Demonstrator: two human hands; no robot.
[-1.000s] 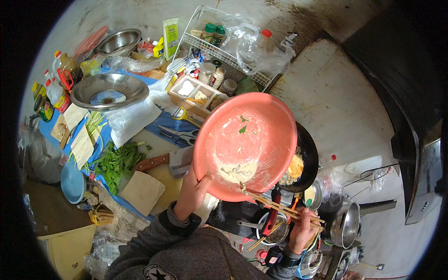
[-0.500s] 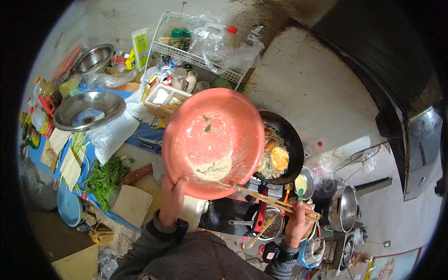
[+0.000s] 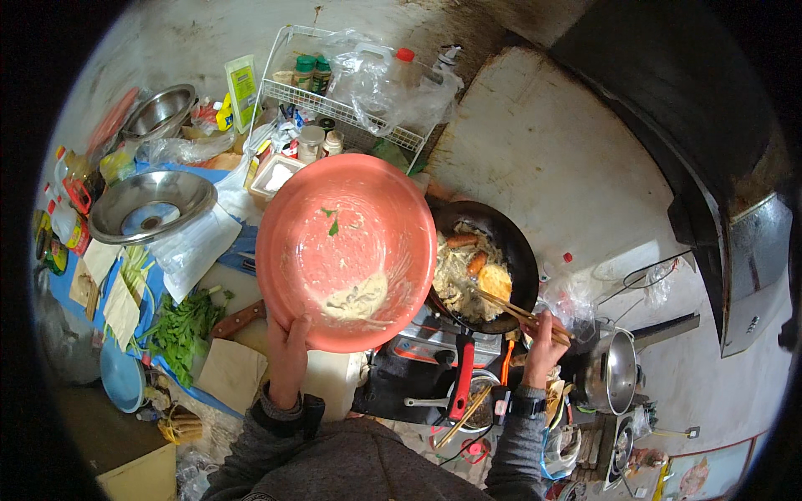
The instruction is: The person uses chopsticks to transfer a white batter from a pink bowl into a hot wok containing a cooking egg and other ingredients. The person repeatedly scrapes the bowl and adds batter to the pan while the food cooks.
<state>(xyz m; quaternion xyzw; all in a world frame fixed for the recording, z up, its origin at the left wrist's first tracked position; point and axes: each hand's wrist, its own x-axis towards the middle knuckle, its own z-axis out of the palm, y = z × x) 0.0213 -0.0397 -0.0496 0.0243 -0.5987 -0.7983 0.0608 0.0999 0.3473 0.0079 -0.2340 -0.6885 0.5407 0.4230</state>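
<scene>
My left hand [image 3: 290,355] grips the lower rim of a pink-red basin [image 3: 334,184], which is tilted so its inside shows. Pale batter [image 3: 359,299] is pooled at its lower part, and a bit of green leaf clings higher up. Held in my right hand [image 3: 543,349] is a pair of wooden chopsticks [image 3: 511,309], their tips at the food in a black frying pan [image 3: 522,259]. In that pan lie a golden fried piece [image 3: 494,284], browned pieces and pale battered food. The pan's red handle [image 3: 462,380] points toward me.
Leafy greens [image 3: 185,334] and a knife with a wooden handle [image 3: 238,320] lie on the left. Steel bowls, a white wire rack [image 3: 334,107] and bottles stand behind. A steel pot [image 3: 616,371] is on the right; a small pan with chopsticks [image 3: 476,409] sits in front.
The basin has moved left, away from the frying pan. My right hand has brought the chopsticks from the basin's rim to the food in the pan.
</scene>
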